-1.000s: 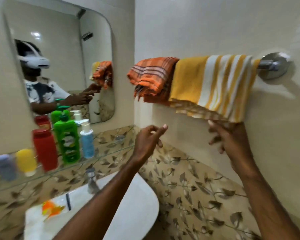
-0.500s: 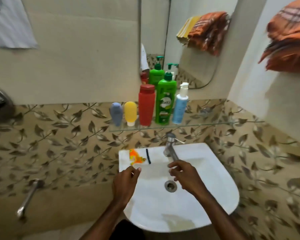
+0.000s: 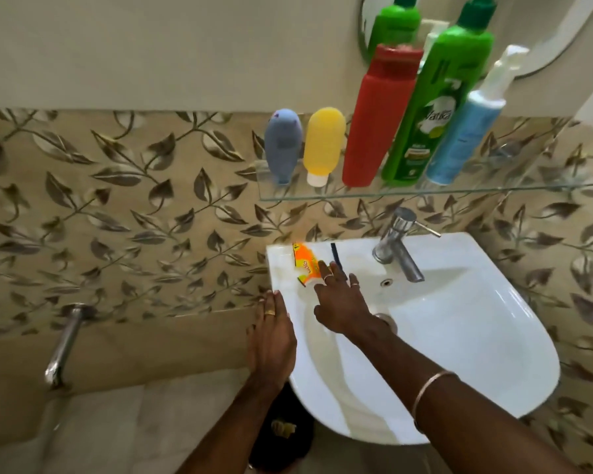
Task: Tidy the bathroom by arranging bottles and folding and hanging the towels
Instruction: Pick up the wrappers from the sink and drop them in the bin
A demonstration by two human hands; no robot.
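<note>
Below, a white sink (image 3: 459, 336), seen from above. Left hand (image 3: 271, 340) flat on the sink's left rim, fingers straight and together, holding nothing, a ring on one finger. Right hand (image 3: 339, 302) stretched across the basin toward the back-left ledge, fingers extended and spread, fingertips touching or just over an orange and yellow sachet (image 3: 303, 263) and a thin dark strip (image 3: 335, 256) lying beside it; gripping nothing as far as can be told. Thin bangle (image 3: 428, 388) round the right forearm.

Behind the basin, a chrome tap (image 3: 396, 244), spout pointing into the bowl. Above it, a glass shelf (image 3: 493, 191) carrying the bottles in one close row: a grey-blue tube (image 3: 283, 145) and a yellow tube (image 3: 323, 143), both standing cap down, then a tall red bottle (image 3: 379, 118), a tall green bottle (image 3: 435, 107) with a dark green cap, and a light blue pump bottle (image 3: 466, 131) with a white head. Neighbours touching or nearly so. Behind the row, the lower edge of a mirror (image 3: 545, 59), with the green bottle reflected in it.

Leaf-patterned tiles (image 3: 117, 200) across the wall. At lower left, a metal pipe (image 3: 64, 343) jutting from the wall.
</note>
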